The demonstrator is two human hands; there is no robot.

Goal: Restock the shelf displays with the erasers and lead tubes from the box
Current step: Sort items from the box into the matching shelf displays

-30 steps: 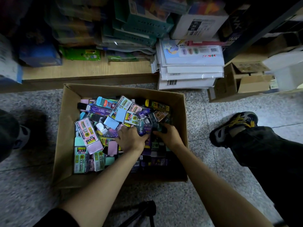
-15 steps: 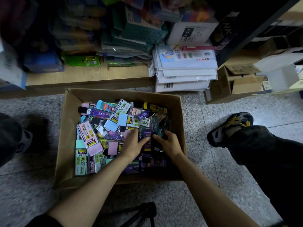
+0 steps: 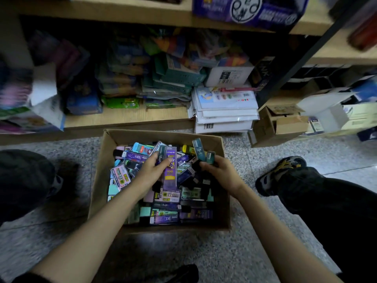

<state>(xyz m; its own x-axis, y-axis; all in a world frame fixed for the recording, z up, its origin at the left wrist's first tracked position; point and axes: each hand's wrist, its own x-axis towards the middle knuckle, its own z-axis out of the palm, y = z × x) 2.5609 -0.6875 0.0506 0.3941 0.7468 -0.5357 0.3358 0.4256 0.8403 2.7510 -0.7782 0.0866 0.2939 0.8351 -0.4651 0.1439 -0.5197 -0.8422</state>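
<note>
An open cardboard box (image 3: 98, 180) sits on the floor, filled with several erasers (image 3: 120, 177) and lead tubes (image 3: 163, 218) in purple, teal, pink and black packaging. My left hand (image 3: 150, 172) is raised above the pile and grips a long purple lead tube (image 3: 170, 174), with a teal tube behind it. My right hand (image 3: 221, 172) holds two teal lead tubes (image 3: 199, 150) upright over the box's right half.
A low wooden shelf (image 3: 126, 117) behind the box carries stacked stationery packs. White flat packets (image 3: 224, 113) lean at its right end. A small open carton (image 3: 279, 125) stands at right. My shoe (image 3: 279, 170) and dark trouser leg flank the box on the speckled floor.
Both hands have risen out of the pile, each holding lead tubes they were digging for. The head has tilted up, so more of the shelves shows.
</note>
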